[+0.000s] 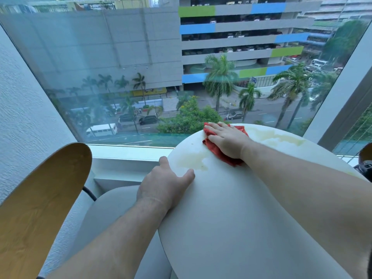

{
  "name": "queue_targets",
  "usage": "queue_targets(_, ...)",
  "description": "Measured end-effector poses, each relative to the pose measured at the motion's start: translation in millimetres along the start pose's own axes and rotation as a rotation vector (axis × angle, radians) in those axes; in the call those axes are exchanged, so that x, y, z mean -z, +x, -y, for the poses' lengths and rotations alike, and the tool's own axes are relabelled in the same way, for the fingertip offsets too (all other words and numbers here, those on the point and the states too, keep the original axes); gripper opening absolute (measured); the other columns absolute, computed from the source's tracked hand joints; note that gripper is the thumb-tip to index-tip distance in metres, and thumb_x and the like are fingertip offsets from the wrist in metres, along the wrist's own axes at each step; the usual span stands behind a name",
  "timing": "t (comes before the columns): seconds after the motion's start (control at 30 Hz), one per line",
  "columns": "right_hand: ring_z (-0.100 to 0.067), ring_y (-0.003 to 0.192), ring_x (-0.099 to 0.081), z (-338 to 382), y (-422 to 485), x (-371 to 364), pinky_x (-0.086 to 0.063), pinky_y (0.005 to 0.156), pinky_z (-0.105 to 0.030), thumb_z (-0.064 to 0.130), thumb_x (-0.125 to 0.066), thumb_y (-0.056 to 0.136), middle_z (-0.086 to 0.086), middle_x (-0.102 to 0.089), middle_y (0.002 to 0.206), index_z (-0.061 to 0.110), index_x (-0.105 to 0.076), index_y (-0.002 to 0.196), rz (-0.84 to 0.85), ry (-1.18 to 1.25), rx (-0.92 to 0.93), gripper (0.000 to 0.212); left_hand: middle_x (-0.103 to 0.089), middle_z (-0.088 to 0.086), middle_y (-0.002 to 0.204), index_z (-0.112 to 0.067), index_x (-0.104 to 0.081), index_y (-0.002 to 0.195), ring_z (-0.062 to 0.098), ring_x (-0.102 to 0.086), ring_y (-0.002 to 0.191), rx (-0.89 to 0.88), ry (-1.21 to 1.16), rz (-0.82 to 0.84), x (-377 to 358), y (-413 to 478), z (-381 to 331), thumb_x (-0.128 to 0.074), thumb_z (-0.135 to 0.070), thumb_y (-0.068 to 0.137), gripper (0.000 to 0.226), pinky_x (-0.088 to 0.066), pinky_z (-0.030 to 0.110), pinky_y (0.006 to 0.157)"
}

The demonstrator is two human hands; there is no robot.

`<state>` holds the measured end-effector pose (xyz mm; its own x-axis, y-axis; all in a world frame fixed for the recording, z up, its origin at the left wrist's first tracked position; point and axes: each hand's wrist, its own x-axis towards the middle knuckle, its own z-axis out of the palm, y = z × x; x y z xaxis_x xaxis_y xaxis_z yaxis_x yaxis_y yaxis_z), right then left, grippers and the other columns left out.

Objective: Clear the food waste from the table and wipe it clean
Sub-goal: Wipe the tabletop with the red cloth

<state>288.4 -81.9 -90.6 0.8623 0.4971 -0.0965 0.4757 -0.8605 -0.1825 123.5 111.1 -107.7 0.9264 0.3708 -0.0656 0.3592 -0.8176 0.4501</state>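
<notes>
A round white table (231, 218) fills the lower right of the head view. My right hand (227, 137) lies flat on a red cloth (217, 151) near the table's far edge, fingers stretched out, pressing it down. My left hand (163, 186) rests on the table's left rim, fingers apart, holding nothing. A yellowish wet smear (193, 161) lies between the two hands. A second yellowish smear (275, 136) spreads to the right of the cloth.
A wooden chair back (38, 202) stands at the left. Its grey seat (108, 208) lies below the table rim. A large window (161, 67) and white sill (128, 156) are right behind the table. A dark object (365, 164) sits at the right edge.
</notes>
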Motion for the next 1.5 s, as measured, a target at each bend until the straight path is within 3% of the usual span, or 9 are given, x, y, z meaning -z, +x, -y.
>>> queue_targets(0.17,-0.013,0.159,-0.008,8.1,-28.8,-4.3,-0.006,0.129,-0.041,0.039,-0.020,0.108,0.016,-0.008,0.173,0.032,-0.021,0.165,-0.010,0.038,0.139,0.058,-0.065,0.007,0.112,-0.018,-0.041,0.125,0.035,-0.063,0.107,0.009,0.006,0.011,0.7,-1.8,-0.5,-0.050,-0.076,0.085,0.071,-0.047,0.039,0.077)
queue_targets(0.33,-0.007,0.158,-0.010,-6.1,-49.2,-0.9,-0.003,0.129,-0.031,0.044,-0.015,0.099,0.016,-0.013,0.172,0.028,-0.026,0.164,-0.033,0.098,0.101,0.069,-0.066,0.007,0.117,-0.018,-0.041,0.127,0.030,-0.054,0.094,0.025,-0.006,0.019,3.4,-3.5,-2.5,-0.052,-0.073,0.088,0.068,-0.043,0.037,0.074)
queue_targets(0.47,-0.012,0.160,-0.006,-9.6,-25.3,-3.2,-0.003,0.130,-0.039,0.038,-0.022,0.110,0.016,-0.006,0.174,0.034,-0.016,0.166,-0.033,0.021,0.003,0.057,-0.064,0.004,0.111,-0.018,-0.042,0.125,0.033,-0.063,0.106,0.021,0.002,0.022,4.7,-3.1,-3.4,-0.051,-0.073,0.088,0.067,-0.042,0.037,0.074)
queue_targets(0.6,-0.018,0.161,-0.001,5.0,-8.6,-5.1,0.001,0.130,-0.045,0.041,-0.021,0.109,0.013,0.000,0.174,0.035,-0.009,0.166,-0.007,0.001,-0.067,0.059,-0.054,0.000,0.100,-0.018,-0.041,0.124,0.032,-0.061,0.102,0.025,0.009,0.022,6.2,-3.3,-3.8,-0.051,-0.073,0.088,0.066,-0.041,0.037,0.074)
queue_targets(0.83,-0.019,0.161,-0.001,22.9,-22.1,-10.8,-0.001,0.130,-0.046,0.040,-0.023,0.107,0.011,0.001,0.175,0.032,-0.008,0.167,-0.006,-0.044,0.050,0.062,-0.066,0.008,0.115,-0.016,-0.041,0.124,0.034,-0.064,0.110,0.021,0.015,0.022,7.8,-6.6,-6.3,-0.052,-0.071,0.089,0.065,-0.042,0.037,0.075)
queue_targets(1.0,-0.009,0.160,-0.005,27.2,-52.6,-15.6,-0.003,0.130,-0.036,0.037,-0.023,0.104,0.015,-0.008,0.173,0.028,-0.021,0.166,-0.014,0.069,0.198,0.063,-0.067,0.010,0.120,-0.016,-0.044,0.126,0.034,-0.060,0.103,0.012,-0.044,0.016,8.2,-8.0,-3.8,-0.046,-0.071,0.093,0.064,-0.042,0.038,0.076)
queue_targets(1.13,-0.006,0.158,-0.012,13.6,-64.4,-8.9,-0.006,0.130,-0.032,0.041,-0.020,0.098,0.017,-0.017,0.171,0.029,-0.030,0.163,-0.016,0.155,0.167,0.067,-0.067,0.011,0.123,-0.015,-0.045,0.133,0.031,-0.055,0.099,0.010,-0.082,0.010,7.9,-6.6,-2.0,-0.039,-0.068,0.098,0.064,-0.041,0.038,0.078)
queue_targets(1.3,-0.021,0.161,-0.002,39.0,-34.8,-13.6,-0.001,0.130,-0.047,0.045,-0.020,0.106,0.012,0.001,0.175,0.035,-0.008,0.166,0.007,-0.026,-0.019,0.062,-0.066,0.014,0.124,-0.014,-0.044,0.133,0.036,-0.060,0.113,0.015,-0.074,0.014,4.5,-2.2,-0.4,-0.034,-0.064,0.100,0.061,-0.041,0.040,0.078)
queue_targets(1.5,-0.028,0.161,0.005,67.4,-28.7,-18.5,0.003,0.127,-0.058,0.054,-0.021,0.101,0.007,0.005,0.175,0.033,-0.006,0.166,0.028,-0.011,-0.110,0.070,-0.063,0.018,0.133,-0.012,-0.043,0.138,0.038,-0.058,0.119,0.031,-0.064,0.016,5.3,-1.8,-1.4,-0.027,-0.052,0.107,0.053,-0.037,0.040,0.081)
